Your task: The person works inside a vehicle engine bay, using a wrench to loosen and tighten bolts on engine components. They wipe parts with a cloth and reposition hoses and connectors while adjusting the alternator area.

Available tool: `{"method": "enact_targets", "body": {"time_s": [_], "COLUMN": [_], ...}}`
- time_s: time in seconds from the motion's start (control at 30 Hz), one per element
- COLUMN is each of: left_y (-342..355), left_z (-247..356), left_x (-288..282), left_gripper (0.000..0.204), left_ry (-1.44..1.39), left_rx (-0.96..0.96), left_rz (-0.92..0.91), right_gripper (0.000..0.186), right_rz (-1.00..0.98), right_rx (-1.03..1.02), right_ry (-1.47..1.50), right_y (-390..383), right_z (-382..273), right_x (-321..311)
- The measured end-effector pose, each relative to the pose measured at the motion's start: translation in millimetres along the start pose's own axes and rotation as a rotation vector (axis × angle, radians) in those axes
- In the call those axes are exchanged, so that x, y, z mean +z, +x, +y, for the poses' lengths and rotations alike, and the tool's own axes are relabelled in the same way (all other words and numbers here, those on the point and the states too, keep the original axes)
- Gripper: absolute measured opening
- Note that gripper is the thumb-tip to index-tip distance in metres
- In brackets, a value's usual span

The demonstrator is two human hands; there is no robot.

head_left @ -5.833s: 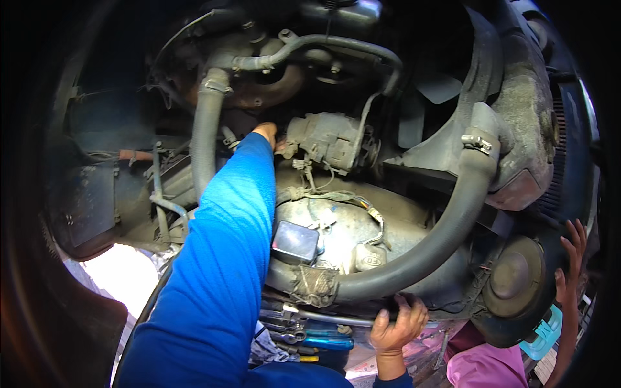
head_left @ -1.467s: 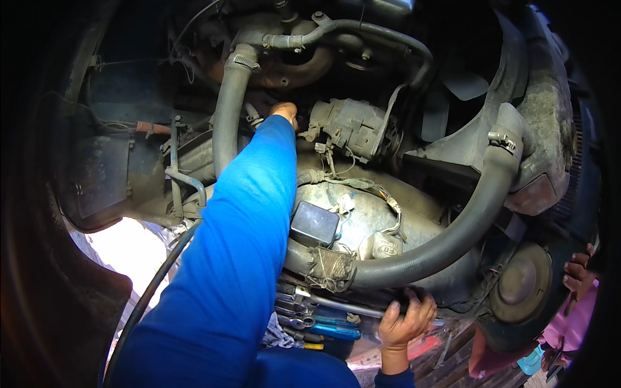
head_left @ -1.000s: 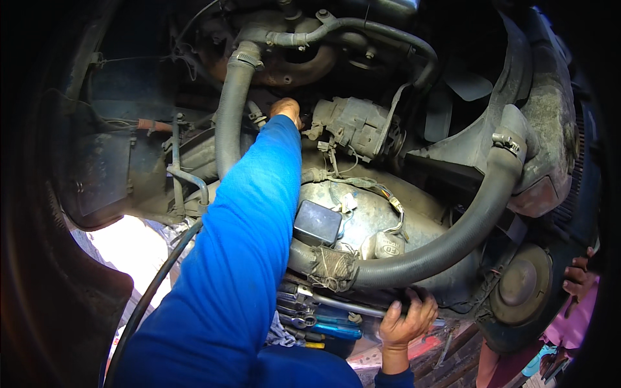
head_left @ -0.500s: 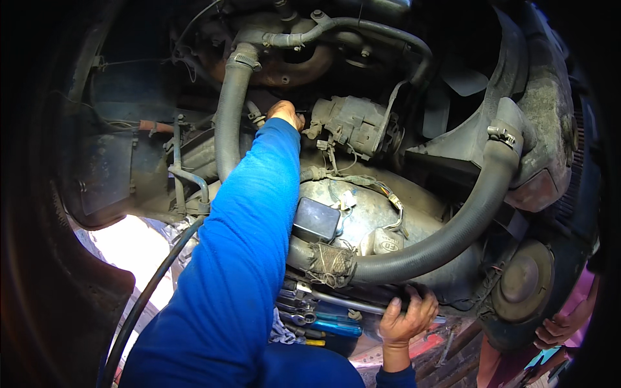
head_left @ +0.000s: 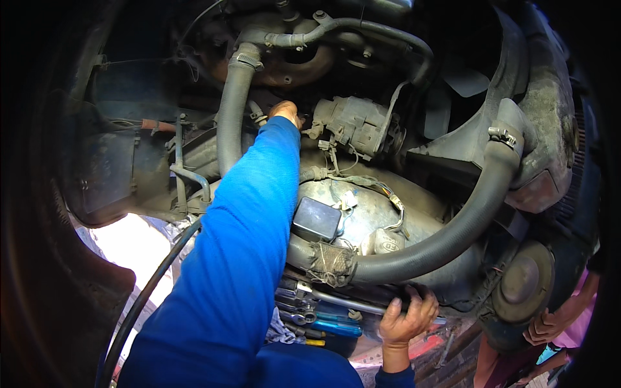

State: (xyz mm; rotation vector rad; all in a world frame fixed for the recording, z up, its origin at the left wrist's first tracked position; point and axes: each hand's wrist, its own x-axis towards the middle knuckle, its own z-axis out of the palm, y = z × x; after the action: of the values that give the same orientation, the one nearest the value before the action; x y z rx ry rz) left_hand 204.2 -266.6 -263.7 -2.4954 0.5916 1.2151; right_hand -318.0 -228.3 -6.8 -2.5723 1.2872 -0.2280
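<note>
My left hand (head_left: 284,112) is deep in the engine bay, at the end of a blue-sleeved arm crossing the middle. It is beside the dusty alternator (head_left: 352,124), just right of a thick upright hose (head_left: 231,116). Its fingers are mostly hidden behind the hand, so what they touch does not show. At the near edge, my right hand (head_left: 407,318) has its fingers curled over a slim metal bar (head_left: 352,302) lying along the ledge. Above it curves a large black hose (head_left: 446,242), wrapped with a stringy cloth patch (head_left: 331,262).
A black box (head_left: 315,218) and a ribbed cap (head_left: 383,242) sit among loose wires. Wrenches and blue-handled tools (head_left: 333,324) lie by the near ledge. Fan blades (head_left: 436,110) stand at the right. Another person's hand (head_left: 543,326) is at the lower right.
The other person's hand at the lower right has shifted slightly up and left. My left hand has turned only a little, and my right hand holds its place.
</note>
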Motion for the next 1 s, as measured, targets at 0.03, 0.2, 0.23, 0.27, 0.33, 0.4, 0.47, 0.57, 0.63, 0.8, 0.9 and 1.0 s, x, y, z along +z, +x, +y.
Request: {"method": "enact_targets", "body": {"time_s": [0.03,0.2,0.23,0.27,0.33,0.4,0.47,0.57,0.63,0.8,0.9,1.0], "left_y": [5.3,27.3,28.0,26.8,18.9,8.8,-5.6,-23.5,-27.0,5.8,32.4,47.7], "left_z": [-0.7,-0.7,0.2,1.6,3.9,14.3,18.4,18.7,16.3,4.1,0.3,2.3], "left_x": [1.7,16.7,19.3,21.4,23.6,18.0,10.2,-0.6,-3.4,-6.0,-0.5,4.6], "left_gripper": [0.055,0.065,0.067,0.069,0.076,0.057,0.046,0.042,0.043,0.045,0.046,0.048], "left_ry": [-0.029,-0.194,-0.251,-0.379,-0.793,-0.392,-0.225,-0.176,-0.118,0.051,0.050,0.053], "left_rx": [-0.004,-0.070,-0.102,-0.163,-0.297,-0.218,-0.184,-0.125,-0.111,0.029,0.056,0.071], "left_rz": [-0.013,-0.103,-0.135,-0.179,-0.269,-0.141,-0.061,-0.068,0.053,0.104,0.103,0.098], "right_gripper": [0.051,0.051,0.051,0.051,0.052,0.052,0.052,0.051,0.050,0.049,0.050,0.048], "right_rz": [0.008,0.008,0.009,-0.002,-0.017,-0.022,-0.023,-0.015,-0.001,-0.007,-0.022,-0.035], "right_rx": [-0.010,-0.002,-0.003,0.002,0.010,0.014,0.010,0.000,-0.003,0.003,-0.006,-0.006], "right_ry": [-0.011,-0.004,-0.007,-0.006,-0.015,-0.016,-0.016,-0.017,-0.033,-0.023,-0.037,-0.037], "right_y": [-0.1,-1.5,-1.7,-1.8,-1.8,-1.6,-1.7,-1.8,-2.0,-2.5,-1.9,-1.1], "right_z": [-0.1,0.4,0.5,0.5,0.5,0.3,0.0,0.2,0.7,1.9,2.0,1.2], "right_x": [-0.2,0.4,0.3,0.1,-0.3,-0.6,-1.0,-0.6,0.6,0.3,-1.5,-2.5]}}
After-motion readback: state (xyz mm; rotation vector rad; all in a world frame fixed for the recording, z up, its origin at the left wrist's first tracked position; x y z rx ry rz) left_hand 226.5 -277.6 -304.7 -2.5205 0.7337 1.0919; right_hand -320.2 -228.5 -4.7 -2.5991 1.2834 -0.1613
